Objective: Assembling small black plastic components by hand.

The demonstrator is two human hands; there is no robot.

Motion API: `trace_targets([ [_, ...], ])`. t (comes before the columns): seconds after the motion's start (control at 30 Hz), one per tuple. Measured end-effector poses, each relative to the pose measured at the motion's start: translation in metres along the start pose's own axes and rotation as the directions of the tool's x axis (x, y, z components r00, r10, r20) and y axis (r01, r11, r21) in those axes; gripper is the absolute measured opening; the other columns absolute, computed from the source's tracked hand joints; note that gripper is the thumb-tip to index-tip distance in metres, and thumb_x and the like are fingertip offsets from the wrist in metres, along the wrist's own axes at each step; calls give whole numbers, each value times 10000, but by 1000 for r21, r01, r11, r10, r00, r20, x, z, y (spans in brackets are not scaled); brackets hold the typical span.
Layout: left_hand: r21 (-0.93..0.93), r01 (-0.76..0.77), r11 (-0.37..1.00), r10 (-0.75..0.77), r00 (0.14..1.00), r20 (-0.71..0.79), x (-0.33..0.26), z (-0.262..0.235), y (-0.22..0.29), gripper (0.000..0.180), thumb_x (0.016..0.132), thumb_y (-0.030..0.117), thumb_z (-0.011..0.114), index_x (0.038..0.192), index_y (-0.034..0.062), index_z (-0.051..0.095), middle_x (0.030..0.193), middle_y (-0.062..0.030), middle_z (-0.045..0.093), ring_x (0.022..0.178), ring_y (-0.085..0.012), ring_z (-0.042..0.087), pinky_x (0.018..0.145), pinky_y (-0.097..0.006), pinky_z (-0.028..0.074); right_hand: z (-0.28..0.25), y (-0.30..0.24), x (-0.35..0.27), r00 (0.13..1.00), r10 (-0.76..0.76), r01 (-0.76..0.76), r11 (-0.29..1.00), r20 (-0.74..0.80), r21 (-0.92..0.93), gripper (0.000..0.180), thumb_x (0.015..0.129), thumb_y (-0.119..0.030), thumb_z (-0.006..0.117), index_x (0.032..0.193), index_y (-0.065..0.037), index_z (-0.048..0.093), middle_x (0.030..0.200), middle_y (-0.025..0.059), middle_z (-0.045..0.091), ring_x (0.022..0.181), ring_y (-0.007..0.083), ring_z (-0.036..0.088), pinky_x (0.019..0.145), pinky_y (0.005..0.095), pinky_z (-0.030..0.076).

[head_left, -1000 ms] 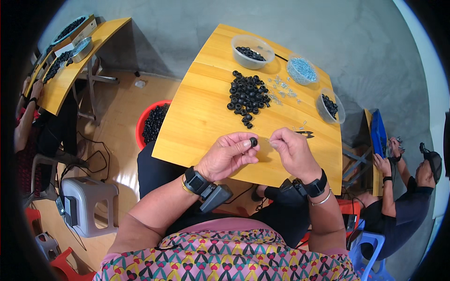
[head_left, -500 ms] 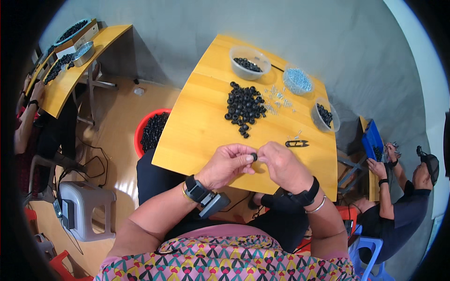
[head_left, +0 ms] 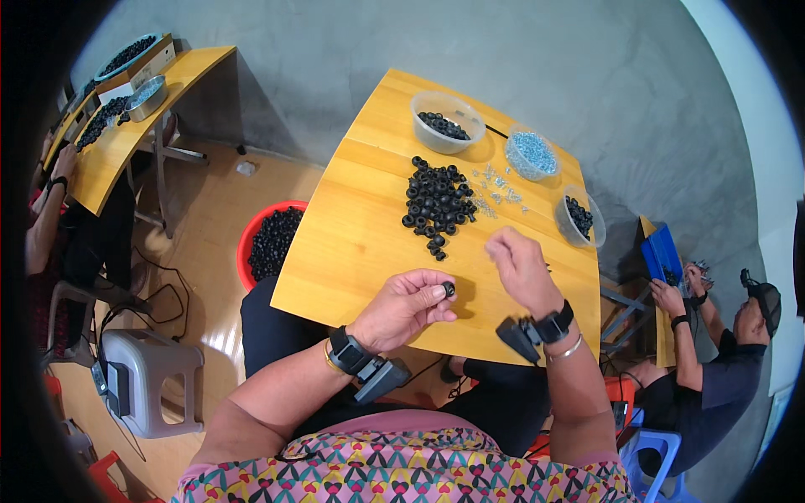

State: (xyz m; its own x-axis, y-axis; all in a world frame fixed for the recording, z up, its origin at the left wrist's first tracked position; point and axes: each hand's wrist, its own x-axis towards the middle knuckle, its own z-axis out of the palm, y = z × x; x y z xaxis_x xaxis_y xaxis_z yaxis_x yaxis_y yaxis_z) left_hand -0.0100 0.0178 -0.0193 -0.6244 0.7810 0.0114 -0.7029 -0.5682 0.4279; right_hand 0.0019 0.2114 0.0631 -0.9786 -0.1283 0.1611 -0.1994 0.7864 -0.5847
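Pinching a black bead (head_left: 449, 289) between its thumb and a finger, the left hand (head_left: 402, 310) is hovering over the tabletop (head_left: 335, 251) by the middle of its near edge. The bead is poking out past the thumb, and the other fingers are bending loosely under it. The right hand (head_left: 524, 268) is hanging over the tabletop, in from the right edge, well apart from the bead. Its fingers are curling in almost all the way, and its fingertips are hiding, so I cannot tell if it is holding anything. Each wrist is wearing a dark band (head_left: 350, 352). A pile of black beads (head_left: 438, 197) is lying around the middle of the tabletop, and small shiny bits (head_left: 501, 186) are lying loose beside it, on the side toward the right edge. Three clear tubs are standing along the rim of the tabletop: a bead tub (head_left: 444, 146) is sitting by the far edge, a blue-bit tub (head_left: 534, 175) is sitting near the far right corner, and a small tub (head_left: 597, 226) with black beads is sitting at the right edge. A red tub (head_left: 243, 267) full of black beads is standing beside the left edge, lower down. Off to the right, another person (head_left: 713, 394) is working at a blue tray (head_left: 658, 243).
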Motion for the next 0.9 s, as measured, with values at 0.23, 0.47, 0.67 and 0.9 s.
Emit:
trace_targets([
  [0.23, -27, -15, 1000, 15, 1000, -17, -1, -2, -1, 164, 860, 70, 503, 1009, 15, 543, 874, -75, 587, 746, -132, 574, 729, -300, 521, 22, 53, 46, 984, 81, -118, 964, -158, -237, 170, 760, -143, 580, 781, 23, 545, 668, 210, 569, 688, 363, 570, 631, 411, 448],
  [0.47, -20, -35, 999, 35, 999, -18, -1, -2, -3, 150, 863, 63, 496, 995, 18, 551, 858, -73, 588, 733, -127, 572, 722, -298, 522, 27, 53, 54, 982, 161, -186, 915, -99, -358, 175, 749, -146, 587, 749, 18, 527, 714, 204, 581, 720, 371, 566, 638, 421, 445],
  [0.67, 0, -24, 1000, 24, 998, -53, 5, 1, 0, 144, 861, 55, 495, 986, 14, 554, 845, -66, 586, 716, -123, 568, 718, -300, 521, 4, 23, 29, 992, 124, -124, 989, -10, -80, 180, 756, -154, 579, 720, 13, 521, 593, 76, 524, 555, 121, 486, 530, 265, 408],
  [0.9, 99, -27, 995, 40, 990, -134, 17, 13, 18, 155, 849, 74, 526, 988, 11, 551, 832, -68, 586, 703, -131, 572, 691, -291, 514, -65, -29, 121, 986, -157, 159, 986, 46, -44, 156, 771, -163, 558, 731, -17, 521, 589, -14, 486, 563, 64, 467, 518, 234, 398],
])
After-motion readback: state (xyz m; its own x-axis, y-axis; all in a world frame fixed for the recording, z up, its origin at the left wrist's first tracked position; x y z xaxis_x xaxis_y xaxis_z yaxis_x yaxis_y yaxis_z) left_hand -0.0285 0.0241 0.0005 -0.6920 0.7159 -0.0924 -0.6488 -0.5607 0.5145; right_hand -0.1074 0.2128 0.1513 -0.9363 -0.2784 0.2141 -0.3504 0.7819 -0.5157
